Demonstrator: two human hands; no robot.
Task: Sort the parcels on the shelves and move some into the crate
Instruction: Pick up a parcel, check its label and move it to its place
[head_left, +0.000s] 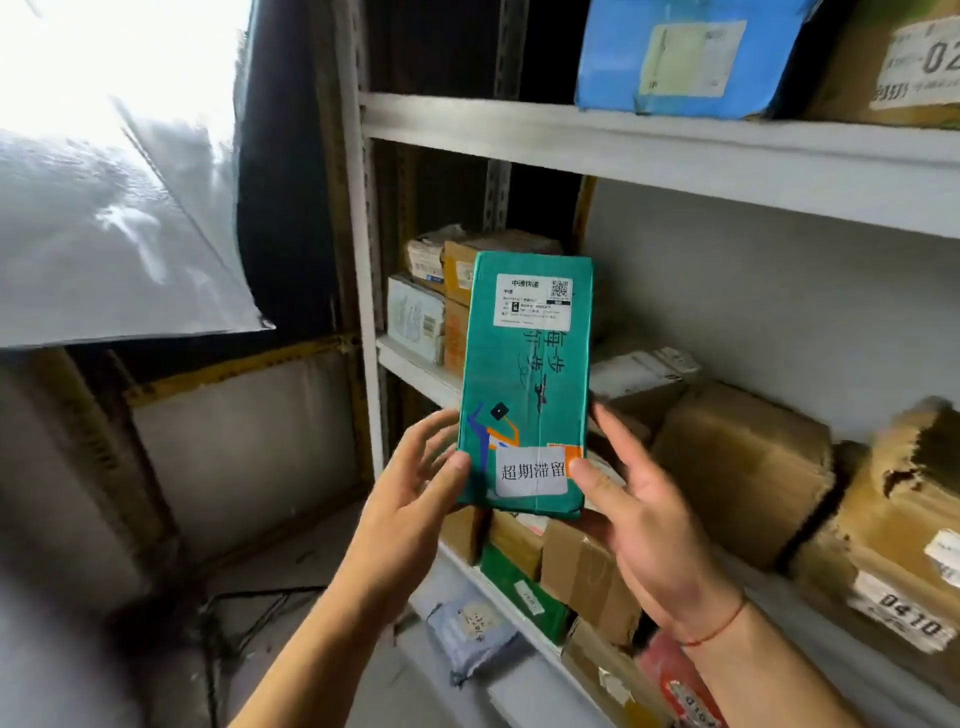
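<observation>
I hold a green parcel (524, 379) upright in front of the shelves, its lower end between my two hands, its printed shipping label at the top and a white sticker with four characters near the bottom edge. My left hand (415, 478) has its thumb pressed on the front at the lower left corner, the fingers loosely spread behind that edge; my right hand (639, 525) pinches the lower right corner, thumb on the front beside the sticker, fingers behind. The parcel touches no shelf — it hangs in the air before the middle shelf (415, 366).

As I judge it, the sorting is at an early or middle point: this one parcel is picked out and being read, not yet placed. No crate shows anywhere in view, so I cannot tell how many have gone in.

Much is left on the shelving. Brown cartons (743, 467) sit along the middle shelf to the right, small boxes (415, 317) stack at its back left corner, a blue parcel (691, 52) lies on the top shelf (623, 140), and more cartons (587, 577) crowd the lower shelf's front edge. A pale bag (467, 629) lies on the floor below.
</observation>
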